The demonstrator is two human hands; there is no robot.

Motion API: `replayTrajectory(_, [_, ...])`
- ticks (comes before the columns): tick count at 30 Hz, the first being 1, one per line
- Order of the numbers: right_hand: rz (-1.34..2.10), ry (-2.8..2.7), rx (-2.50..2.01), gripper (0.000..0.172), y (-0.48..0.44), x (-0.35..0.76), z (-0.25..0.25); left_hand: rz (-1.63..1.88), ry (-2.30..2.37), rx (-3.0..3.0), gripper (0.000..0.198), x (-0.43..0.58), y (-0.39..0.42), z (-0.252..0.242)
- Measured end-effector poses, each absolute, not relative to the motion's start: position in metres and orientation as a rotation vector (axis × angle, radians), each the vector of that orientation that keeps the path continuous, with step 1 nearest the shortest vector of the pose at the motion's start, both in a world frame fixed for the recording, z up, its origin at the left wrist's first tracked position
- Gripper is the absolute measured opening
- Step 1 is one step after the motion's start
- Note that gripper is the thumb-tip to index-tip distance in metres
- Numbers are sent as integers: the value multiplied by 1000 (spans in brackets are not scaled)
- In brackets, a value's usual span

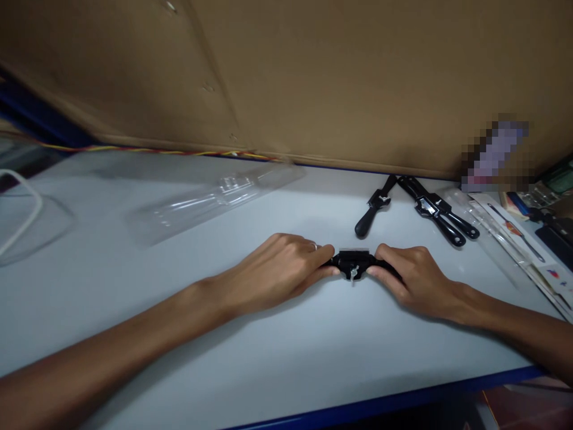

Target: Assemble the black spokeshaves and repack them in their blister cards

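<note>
A black spokeshave (353, 263) is held level between my two hands, low over the white tabletop. My left hand (290, 263) wraps its left handle, with the thumb by the centre body; a ring shows on one finger. Around the right handle my right hand (416, 278) is closed. The straight metal blade edge faces away from me, and a silver screw sits on the near side. Behind it lie more black spokeshaves: a single one (375, 206) and an overlapping group (436, 210) to its right.
A clear plastic blister shell (219, 200) lies at the back left. Printed cards (514, 233) and more clear plastic are along the right side. A white cable (33, 209) loops at far left. Twisted wires (179, 152) run along the brown cardboard wall (313, 77).
</note>
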State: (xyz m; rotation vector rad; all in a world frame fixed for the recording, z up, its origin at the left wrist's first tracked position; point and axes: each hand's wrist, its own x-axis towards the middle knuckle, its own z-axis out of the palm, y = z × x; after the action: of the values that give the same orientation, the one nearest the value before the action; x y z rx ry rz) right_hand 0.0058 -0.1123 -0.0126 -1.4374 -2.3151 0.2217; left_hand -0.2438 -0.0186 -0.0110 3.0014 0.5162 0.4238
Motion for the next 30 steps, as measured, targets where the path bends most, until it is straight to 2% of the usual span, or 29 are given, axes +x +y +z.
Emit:
replayTrajectory(18, [250,-2350,-1386,25,-114,5,-10,366,482,2979,32,-243,-20,-8])
replayTrajectory(30, [254,-2360,-1380,26,-115,6,-11,344,492,2972,33,-244,-20,-9])
